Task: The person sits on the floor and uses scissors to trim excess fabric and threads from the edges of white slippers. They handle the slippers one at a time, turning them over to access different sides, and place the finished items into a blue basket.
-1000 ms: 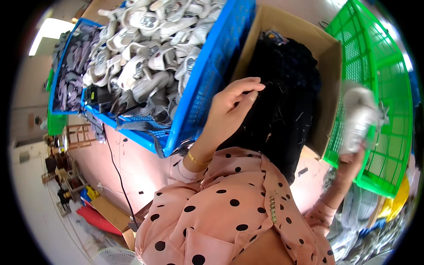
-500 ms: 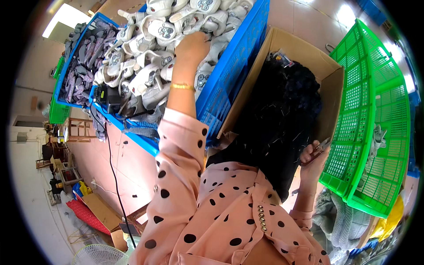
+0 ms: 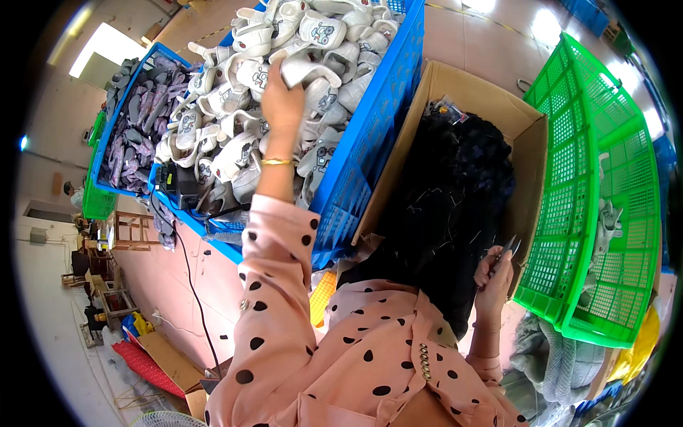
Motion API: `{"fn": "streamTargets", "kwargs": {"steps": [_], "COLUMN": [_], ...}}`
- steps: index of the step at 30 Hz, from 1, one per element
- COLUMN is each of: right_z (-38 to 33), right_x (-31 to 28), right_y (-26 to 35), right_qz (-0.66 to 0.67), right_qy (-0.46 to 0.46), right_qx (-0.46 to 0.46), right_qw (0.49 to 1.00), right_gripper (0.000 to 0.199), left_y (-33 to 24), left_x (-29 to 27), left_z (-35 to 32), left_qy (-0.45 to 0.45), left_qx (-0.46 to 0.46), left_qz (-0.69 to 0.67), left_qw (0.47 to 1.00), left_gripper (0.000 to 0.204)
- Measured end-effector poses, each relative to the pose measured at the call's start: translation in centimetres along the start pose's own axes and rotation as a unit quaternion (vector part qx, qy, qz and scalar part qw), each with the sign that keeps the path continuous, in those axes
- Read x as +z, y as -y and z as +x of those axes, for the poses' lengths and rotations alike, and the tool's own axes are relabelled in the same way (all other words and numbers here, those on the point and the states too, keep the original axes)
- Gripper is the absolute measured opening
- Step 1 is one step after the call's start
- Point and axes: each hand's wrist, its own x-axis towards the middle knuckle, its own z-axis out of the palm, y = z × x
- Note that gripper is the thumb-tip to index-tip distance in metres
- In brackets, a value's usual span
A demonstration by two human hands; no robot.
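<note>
— White shoe: the left hand now has its fingers clamped on it, up in the blue crate. A moment ago that hand was only at the crate's edge.

— And the right hand?

— It has dropped to the cardboard box, fingers closed round small snips. The earlier shoe is gone from it; one lies in the green crate.
</note>
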Motion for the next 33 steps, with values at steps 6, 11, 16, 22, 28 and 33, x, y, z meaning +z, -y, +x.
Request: {"fn": "streamTargets", "kwargs": {"steps": [6, 11, 16, 22, 28, 33], "right_z": [-0.2, -1.2, -1.8, -3.0, -2.5, -2.4], "right_x": [3.8, 4.2, 0.1, -3.3, -3.6, -4.1], "right_y": [3.5, 6.2, 0.8, -4.5, -4.4, -4.8], "right_qz": [-0.116, -0.28, -0.367, -0.32, -0.343, -0.354], "right_qy": [0.101, 0.175, 0.192, 0.15, 0.187, 0.165], "right_qx": [-0.188, -0.182, -0.102, 0.017, -0.003, -0.08], "right_qw": [0.97, 0.926, 0.904, 0.935, 0.921, 0.917], "right_gripper": [0.029, 0.055, 0.055, 0.052, 0.05, 0.045], "left_y": [-14.2, -18.3, -17.0, -13.6, -14.0, -14.3], "left_x": [-8.4, -8.7, -6.6, -6.6, -4.8, -2.7], "left_z": [-6.3, -17.3, -25.7, -28.1, -29.2, -29.3], "left_qy": [0.189, 0.374, 0.447, 0.679, 0.541, 0.502], "left_qx": [0.188, 0.121, 0.161, -0.072, 0.038, 0.103], "left_qz": [-0.184, -0.32, -0.272, -0.372, -0.382, -0.417], "left_qw": [0.946, 0.862, 0.837, 0.629, 0.748, 0.75], "left_gripper": [0.065, 0.061, 0.059, 0.063, 0.022, 0.016]}}
